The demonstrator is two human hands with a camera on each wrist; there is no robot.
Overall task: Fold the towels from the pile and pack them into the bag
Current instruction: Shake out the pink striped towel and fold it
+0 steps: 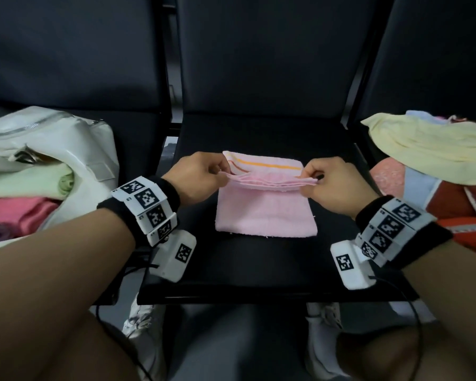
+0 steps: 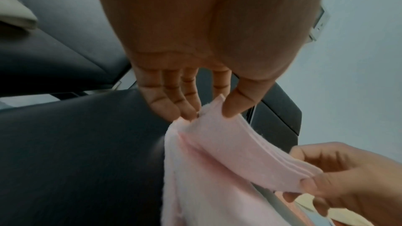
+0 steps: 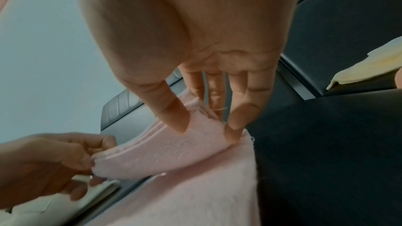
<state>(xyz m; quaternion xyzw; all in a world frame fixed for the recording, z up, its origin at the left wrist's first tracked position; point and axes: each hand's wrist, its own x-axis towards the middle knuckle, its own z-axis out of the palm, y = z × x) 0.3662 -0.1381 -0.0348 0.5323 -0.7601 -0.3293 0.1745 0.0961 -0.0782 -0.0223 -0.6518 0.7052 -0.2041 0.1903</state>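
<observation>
A pale pink towel (image 1: 265, 210) with an orange stripe lies half folded on the middle black seat (image 1: 259, 268). My left hand (image 1: 204, 177) pinches the left corner of its raised folded edge, and my right hand (image 1: 330, 182) pinches the right corner. Held between the hands, that edge hangs a little above the lower layer. In the left wrist view the thumb and fingertips (image 2: 231, 109) clamp the pink towel (image 2: 217, 169). In the right wrist view the thumb (image 3: 174, 119) presses the pink towel (image 3: 185, 169). A white bag (image 1: 50, 149) lies open on the left seat, with folded green and pink towels inside.
A pile of unfolded towels (image 1: 434, 149), yellow on top with red, blue and orange under it, covers the right seat. Dark seat backs (image 1: 267, 50) rise behind. My shoes (image 1: 322, 334) and the floor show below the seat's front edge.
</observation>
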